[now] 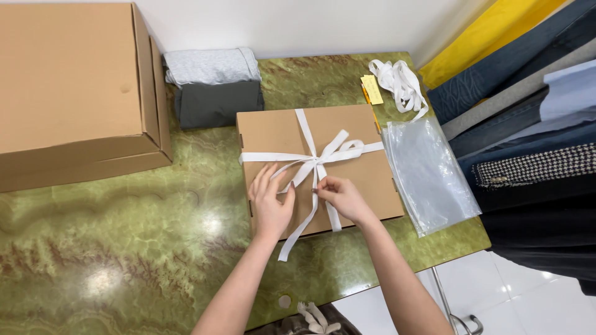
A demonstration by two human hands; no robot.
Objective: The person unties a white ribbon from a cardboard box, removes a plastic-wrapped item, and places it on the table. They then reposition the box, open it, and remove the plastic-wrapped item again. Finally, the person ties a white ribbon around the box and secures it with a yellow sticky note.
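The flat brown box [323,170] lies on the green tabletop [124,248], its white ribbon [316,162] bowed on top. The right hand [343,197] pinches a ribbon tail below the bow; the left hand [270,201] rests open-fingered on the lid beside it.

We see a flat brown box [347,142] made of dull, smooth cardboard, and a soft white cloth ribbon [323,158] on it. The green worktop [124,236] looks like shiny stone. The bag [431,174] is clear, glossy plastic. The grey folded clothes [214,84] look soft. The big box [74,93] is dull cardboard too.
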